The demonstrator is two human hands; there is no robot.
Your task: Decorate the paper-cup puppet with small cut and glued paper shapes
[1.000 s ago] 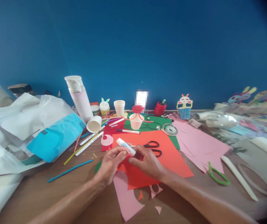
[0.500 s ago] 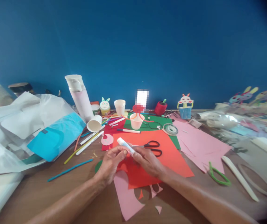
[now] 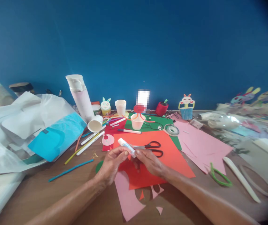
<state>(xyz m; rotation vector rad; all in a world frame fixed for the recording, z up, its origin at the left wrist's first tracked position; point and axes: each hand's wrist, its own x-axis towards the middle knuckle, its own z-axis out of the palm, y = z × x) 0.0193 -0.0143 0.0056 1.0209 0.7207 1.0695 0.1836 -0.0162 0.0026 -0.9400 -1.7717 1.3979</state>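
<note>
Slanting, a white tube (image 3: 126, 146) is clamped by the left hand (image 3: 112, 161) and right hand (image 3: 151, 163). Scissors (image 3: 147, 146) are seen beyond.

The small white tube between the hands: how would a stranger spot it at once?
Find the large orange-red paper sheet on the brown table. Over its left part, the left hand and right hand hold a small white cylindrical tube with pale blue markings. Unlike the slim white dark-capped marker lying farther back, it is thicker and held tilted.
</note>
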